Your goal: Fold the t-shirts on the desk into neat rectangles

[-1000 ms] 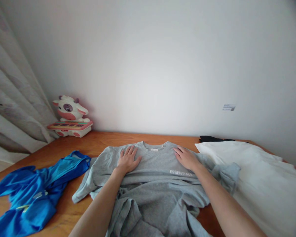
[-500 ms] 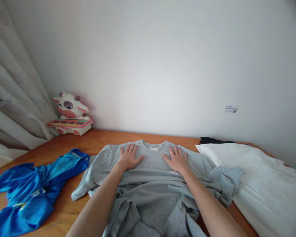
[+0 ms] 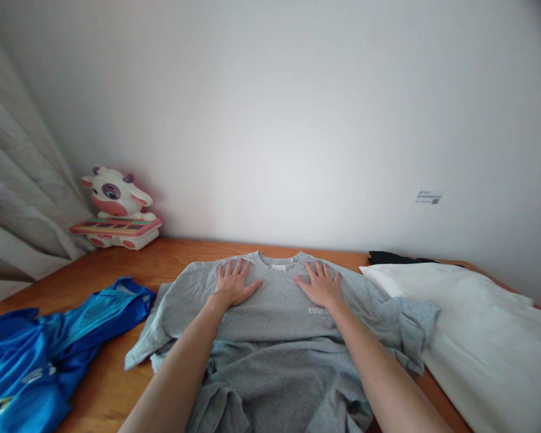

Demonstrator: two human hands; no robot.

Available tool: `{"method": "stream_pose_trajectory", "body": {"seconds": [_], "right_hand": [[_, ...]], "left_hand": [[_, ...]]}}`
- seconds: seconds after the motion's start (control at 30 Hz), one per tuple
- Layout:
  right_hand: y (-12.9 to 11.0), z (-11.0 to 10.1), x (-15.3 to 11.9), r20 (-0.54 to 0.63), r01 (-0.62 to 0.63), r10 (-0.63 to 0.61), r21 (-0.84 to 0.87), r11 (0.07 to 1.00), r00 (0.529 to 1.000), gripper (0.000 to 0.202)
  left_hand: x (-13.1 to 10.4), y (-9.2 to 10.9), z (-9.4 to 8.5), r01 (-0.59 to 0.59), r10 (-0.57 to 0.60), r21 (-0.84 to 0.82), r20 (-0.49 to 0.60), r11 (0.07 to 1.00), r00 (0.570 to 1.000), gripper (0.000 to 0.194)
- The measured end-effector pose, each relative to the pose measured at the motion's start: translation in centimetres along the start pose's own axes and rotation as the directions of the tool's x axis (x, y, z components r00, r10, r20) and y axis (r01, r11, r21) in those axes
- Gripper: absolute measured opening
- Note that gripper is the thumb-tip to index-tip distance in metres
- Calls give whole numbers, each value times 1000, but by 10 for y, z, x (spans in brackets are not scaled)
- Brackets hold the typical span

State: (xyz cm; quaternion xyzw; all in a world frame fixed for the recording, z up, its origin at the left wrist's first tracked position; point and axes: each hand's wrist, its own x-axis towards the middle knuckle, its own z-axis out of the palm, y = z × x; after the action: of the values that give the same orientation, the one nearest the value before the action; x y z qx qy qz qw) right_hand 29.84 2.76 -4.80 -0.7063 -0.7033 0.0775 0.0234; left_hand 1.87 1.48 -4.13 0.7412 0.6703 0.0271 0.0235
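A grey T-shirt (image 3: 275,313) lies front side up, its collar toward the wall and white lettering on the chest. Its upper part is fairly smooth, while the lower part is bunched in folds close to me. My left hand (image 3: 235,284) rests flat on the left of the chest, below the shoulder, fingers spread. On the other side of the collar, my right hand (image 3: 319,285) presses flat with its fingers apart, just above the lettering. My right wrist and forearm hide some of the letters. The sleeve at the right is crumpled.
A crumpled blue garment (image 3: 67,355) lies at the left on the wooden table (image 3: 175,252). Behind it stands a toy cow keyboard (image 3: 119,210), near a curtain (image 3: 22,180). White cloth (image 3: 473,325) and a black item (image 3: 392,258) lie at the right, by the wall.
The view has shifted slightly, so the toy and blue garment appear farther left. Both hands stay flat on the shirt; its chest looks a little smoother and more lettering shows.
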Motion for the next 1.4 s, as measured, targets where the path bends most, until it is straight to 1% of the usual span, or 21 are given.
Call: {"method": "stream_pose_trajectory", "body": {"seconds": [0.33, 0.47, 0.7, 0.9, 1.13, 1.4], "right_hand": [[2, 1, 27, 12, -3, 3, 9, 1000, 1000, 84], [2, 1, 34, 13, -7, 7, 12, 1000, 1000, 85], [3, 1, 41, 9, -18, 18, -7, 1000, 1000, 84], [5, 4, 45, 9, -12, 12, -15, 1000, 1000, 85], [4, 0, 45, 3, -15, 15, 1, 1000, 1000, 84], [4, -1, 45, -4, -22, 22, 20, 1000, 1000, 83]], "left_hand": [[30, -1, 1, -18, 18, 8, 11, 1000, 1000, 94], [40, -4, 4, -31, 31, 10, 7, 999, 999, 97], [55, -6, 6, -30, 30, -1, 3, 1000, 1000, 93], [58, -7, 8, -35, 36, -6, 9, 999, 999, 96], [59, -6, 5, -43, 43, -8, 19, 999, 999, 97], [61, -6, 2, -39, 39, 10, 26, 999, 999, 89]]}}
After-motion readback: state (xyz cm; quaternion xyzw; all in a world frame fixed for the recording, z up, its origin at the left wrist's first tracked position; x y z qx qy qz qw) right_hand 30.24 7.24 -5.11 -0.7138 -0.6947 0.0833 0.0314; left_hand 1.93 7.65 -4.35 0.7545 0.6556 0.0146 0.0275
